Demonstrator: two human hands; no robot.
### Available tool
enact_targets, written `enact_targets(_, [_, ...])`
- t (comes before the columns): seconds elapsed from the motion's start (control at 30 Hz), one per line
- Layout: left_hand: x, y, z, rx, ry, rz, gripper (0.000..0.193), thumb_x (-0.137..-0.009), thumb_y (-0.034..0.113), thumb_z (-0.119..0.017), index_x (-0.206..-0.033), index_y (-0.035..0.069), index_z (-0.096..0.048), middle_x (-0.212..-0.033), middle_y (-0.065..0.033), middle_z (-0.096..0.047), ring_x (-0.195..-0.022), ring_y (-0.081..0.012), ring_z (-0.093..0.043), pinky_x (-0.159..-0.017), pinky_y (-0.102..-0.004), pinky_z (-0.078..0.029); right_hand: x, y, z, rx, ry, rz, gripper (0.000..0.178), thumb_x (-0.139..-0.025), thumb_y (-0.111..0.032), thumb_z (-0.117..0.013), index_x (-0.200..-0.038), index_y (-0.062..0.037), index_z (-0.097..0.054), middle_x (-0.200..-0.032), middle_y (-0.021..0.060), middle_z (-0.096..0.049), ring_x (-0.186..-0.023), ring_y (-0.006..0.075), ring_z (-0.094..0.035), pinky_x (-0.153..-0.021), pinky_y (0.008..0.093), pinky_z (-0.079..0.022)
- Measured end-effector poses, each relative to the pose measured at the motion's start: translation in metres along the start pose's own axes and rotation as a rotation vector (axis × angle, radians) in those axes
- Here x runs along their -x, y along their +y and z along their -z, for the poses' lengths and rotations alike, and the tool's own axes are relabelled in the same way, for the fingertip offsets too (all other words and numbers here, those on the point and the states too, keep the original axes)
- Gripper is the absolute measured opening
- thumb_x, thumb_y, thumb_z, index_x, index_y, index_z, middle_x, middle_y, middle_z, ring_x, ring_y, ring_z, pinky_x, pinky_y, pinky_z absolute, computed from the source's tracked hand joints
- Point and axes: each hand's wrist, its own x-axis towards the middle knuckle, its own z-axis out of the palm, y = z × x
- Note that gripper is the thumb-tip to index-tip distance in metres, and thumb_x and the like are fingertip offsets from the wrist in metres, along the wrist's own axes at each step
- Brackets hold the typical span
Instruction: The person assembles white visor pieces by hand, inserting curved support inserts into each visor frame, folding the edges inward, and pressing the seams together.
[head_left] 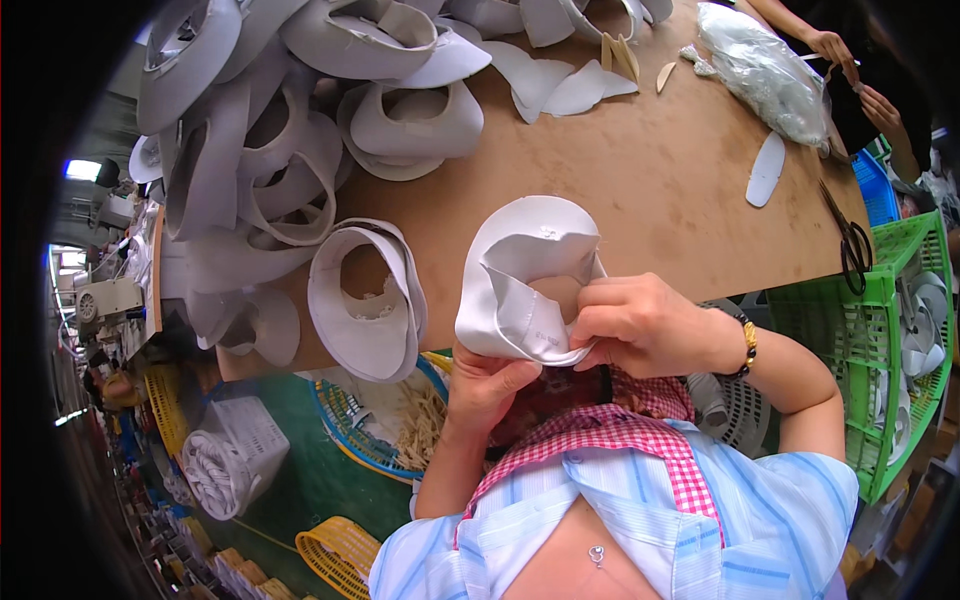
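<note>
A white shoe upper (485, 300), a curved loop with an open middle, is held up at the table's near edge. From below left, my left hand (483, 388) grips its lower rim, with the thumb along the edge. The fingers of my right hand (640, 322) are closed on the right side of the same rim; whether they pinch anything else there is hidden. Left of my hands, more white uppers (345, 335) lie nested together on the brown table (600, 160). A beaded bracelet circles my right wrist.
A large heap of white uppers (270, 130) covers the table's left. Scissors (853, 245) lie at its right edge, near a white insole-shaped piece (767, 170) and a clear plastic bag (765, 75). A green crate (860, 350) stands right; a blue-rimmed basket (345, 430) sits below. Another person's hands (850, 75) are at far right.
</note>
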Motion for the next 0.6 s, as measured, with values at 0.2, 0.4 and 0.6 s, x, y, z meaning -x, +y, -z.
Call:
enact_targets(0.2, [0.001, 0.0, -0.013, -0.018, 0.125, 0.075, 0.037, -0.075, -0.004, -0.073, -0.11, 0.002, -0.064, -0.107, -0.0086, -0.067, -0.099, -0.0181, -0.063, -0.091, -0.0328, -0.048, -0.019, 0.007, 0.016, -0.855, -0.145, -0.511, 0.041, -0.088, -0.018, -0.068, -0.119, 0.0032, -0.053, -0.1, 0.0096, -0.063, -0.083, 0.0116, -0.063, -0.072, 0.0256, -0.053])
enact_targets(0.4, [0.011, -0.001, -0.01, 0.06, 0.165, 0.15, 0.04, -0.076, -0.005, -0.073, -0.114, 0.001, -0.061, -0.109, -0.01, -0.066, -0.102, -0.0191, -0.062, -0.094, -0.0341, -0.047, -0.021, -0.006, -0.002, -0.671, 0.081, -0.648, 0.015, -0.088, -0.011, -0.066, -0.092, 0.0021, -0.061, -0.08, 0.0035, -0.065, -0.071, 0.0087, -0.062, -0.061, 0.0237, -0.052])
enact_targets(0.6, [0.014, -0.007, -0.022, 0.095, 0.161, 0.035, 0.049, -0.078, -0.006, -0.07, -0.123, 0.001, -0.053, -0.116, -0.0112, -0.061, -0.109, -0.0207, -0.059, -0.098, -0.0362, -0.045, -0.02, -0.012, -0.016, -0.209, 0.166, -0.485, 0.014, -0.081, -0.01, -0.07, -0.085, 0.001, -0.062, -0.077, 0.0111, -0.065, -0.068, 0.0213, -0.065, -0.06, 0.0302, -0.051])
